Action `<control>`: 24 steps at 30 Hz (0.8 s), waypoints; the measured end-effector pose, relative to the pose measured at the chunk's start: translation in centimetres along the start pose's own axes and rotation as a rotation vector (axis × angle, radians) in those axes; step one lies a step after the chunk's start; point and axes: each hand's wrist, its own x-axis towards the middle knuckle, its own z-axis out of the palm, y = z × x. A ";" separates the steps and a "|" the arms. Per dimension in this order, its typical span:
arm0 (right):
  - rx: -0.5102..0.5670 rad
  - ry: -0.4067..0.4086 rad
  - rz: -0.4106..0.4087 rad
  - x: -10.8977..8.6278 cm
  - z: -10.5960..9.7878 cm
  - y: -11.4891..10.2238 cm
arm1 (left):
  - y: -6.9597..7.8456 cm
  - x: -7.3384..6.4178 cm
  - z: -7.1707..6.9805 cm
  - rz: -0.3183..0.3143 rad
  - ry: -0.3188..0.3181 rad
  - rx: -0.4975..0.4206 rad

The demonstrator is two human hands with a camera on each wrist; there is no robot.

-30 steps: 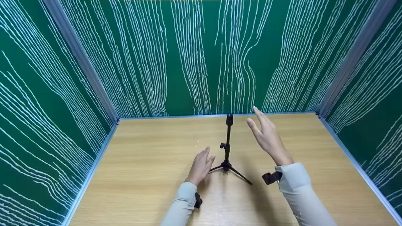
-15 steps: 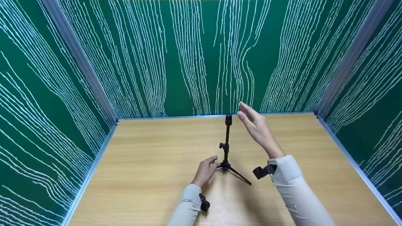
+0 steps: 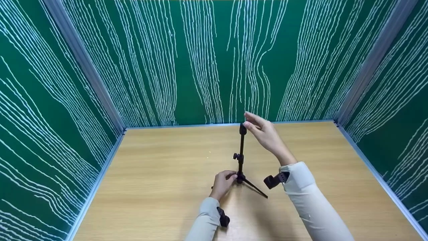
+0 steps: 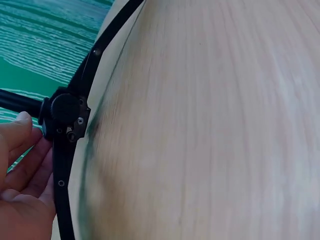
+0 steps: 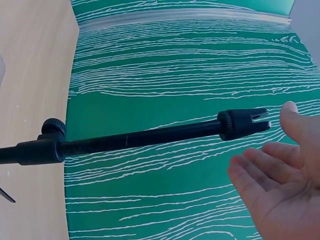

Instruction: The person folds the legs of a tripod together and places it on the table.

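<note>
Your left hand (image 3: 223,183) has its fingers (image 4: 32,167) bent in at the hub (image 4: 66,107) of a black tripod stand (image 3: 241,144), thumb tip by the pole; can't tell if that's a real grasp or just contact (the leg hides part of the fingers). Your right hand (image 3: 265,134) is released: fingers loosely bent, thumb and fingertips to either side of the forked clip (image 5: 244,123) at the stand's top, with a visible gap in the right wrist view. The stand is upright, just right of centre in the head view, hub below and clip above. In the left wrist view, one leg goes to the top edge and another leaves at the bottom. A round knob (image 5: 54,126) sticks out of the pole's tube, left side of the right wrist frame. Farther out, you've got pale sleeves (image 3: 317,204) coming up from the bottom edge, a black wrist camera (image 3: 223,217) on your left and another on your right. Under it all, a wood-grain table (image 3: 160,157); beyond, green walls (image 3: 197,113) with white wavy lines, plus grey posts (image 3: 87,63) at upper left and upper right.
</note>
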 end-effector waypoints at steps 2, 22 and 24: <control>-0.007 -0.007 -0.011 0.2 0.2 0.5 | -0.1 -0.1 0.2 -0.007 0.011 -0.016; -0.048 0.006 -0.093 1.3 0.8 2.6 | -0.6 0.1 1.3 -0.102 0.081 0.013; -0.050 0.017 -0.104 1.4 0.8 2.6 | -0.6 0.1 1.3 -0.104 0.078 0.006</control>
